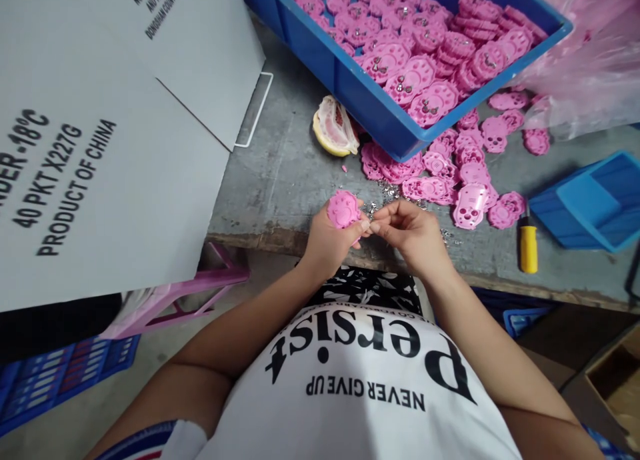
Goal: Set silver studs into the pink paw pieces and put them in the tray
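My left hand (pixel 327 241) holds a round pink plastic part (pixel 343 209) at the near edge of the grey workbench (pixel 285 180). My right hand (pixel 407 230) is pinched shut right beside it, fingertips meeting the left thumb; whatever small item sits between them is too small to tell. Tiny silvery screws (pixel 383 195) lie scattered on the bench just beyond both hands. Several loose pink parts (pixel 453 173) are spread past the screws.
A blue bin (pixel 370 107) full of pink parts stands at the back. A piece of pomelo (pixel 334 128) lies left of it. A yellow-handled screwdriver (pixel 528 245) and a small blue tray (pixel 593 203) sit right. A large cardboard box (pixel 100 133) fills the left.
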Action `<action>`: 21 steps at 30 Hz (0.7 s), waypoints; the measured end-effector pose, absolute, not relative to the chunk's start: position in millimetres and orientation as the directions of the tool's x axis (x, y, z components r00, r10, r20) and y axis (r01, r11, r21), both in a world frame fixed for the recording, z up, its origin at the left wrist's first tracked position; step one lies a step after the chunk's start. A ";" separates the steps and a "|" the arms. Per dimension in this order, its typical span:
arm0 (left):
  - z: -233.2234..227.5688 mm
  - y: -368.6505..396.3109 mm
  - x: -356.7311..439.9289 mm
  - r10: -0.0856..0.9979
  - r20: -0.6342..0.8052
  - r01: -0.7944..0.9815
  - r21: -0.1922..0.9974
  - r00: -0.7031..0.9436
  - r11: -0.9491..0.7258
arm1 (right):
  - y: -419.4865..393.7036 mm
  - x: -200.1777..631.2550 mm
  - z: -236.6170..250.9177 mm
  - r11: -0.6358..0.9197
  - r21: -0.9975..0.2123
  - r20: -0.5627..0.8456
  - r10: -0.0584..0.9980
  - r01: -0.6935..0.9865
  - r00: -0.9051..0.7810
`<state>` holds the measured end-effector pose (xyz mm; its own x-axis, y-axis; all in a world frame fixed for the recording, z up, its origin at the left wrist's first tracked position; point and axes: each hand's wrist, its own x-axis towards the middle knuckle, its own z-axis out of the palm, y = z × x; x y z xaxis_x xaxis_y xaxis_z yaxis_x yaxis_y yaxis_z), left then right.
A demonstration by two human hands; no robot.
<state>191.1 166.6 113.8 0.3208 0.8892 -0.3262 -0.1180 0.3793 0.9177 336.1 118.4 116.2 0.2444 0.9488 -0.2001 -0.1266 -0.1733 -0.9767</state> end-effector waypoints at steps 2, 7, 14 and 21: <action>113.1 166.1 189.8 0.903 -0.310 -0.129 0.924 0.298 0.359 | 118.4 334.6 115.9 -0.213 -0.960 -0.254 0.936 -0.184 0.245; 110.3 163.7 189.6 0.923 -0.271 -0.144 0.937 0.273 0.318 | 120.9 330.7 114.6 -0.280 -0.921 -0.344 0.911 -0.270 0.228; 107.8 160.5 188.5 0.887 -0.317 -0.228 0.886 0.335 0.403 | 122.4 332.7 112.5 -0.274 -0.922 -0.332 0.923 -0.274 0.195; 109.7 161.8 173.3 0.791 -0.212 -0.471 0.704 0.574 0.531 | 112.1 335.0 115.5 -0.143 -0.980 -0.183 0.924 -0.138 0.337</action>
<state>173.3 161.8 109.7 0.5743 0.7907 -0.2121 -0.4714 0.5312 0.7040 335.0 112.1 115.5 0.3366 0.9238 -0.1826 -0.1384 -0.1433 -0.9800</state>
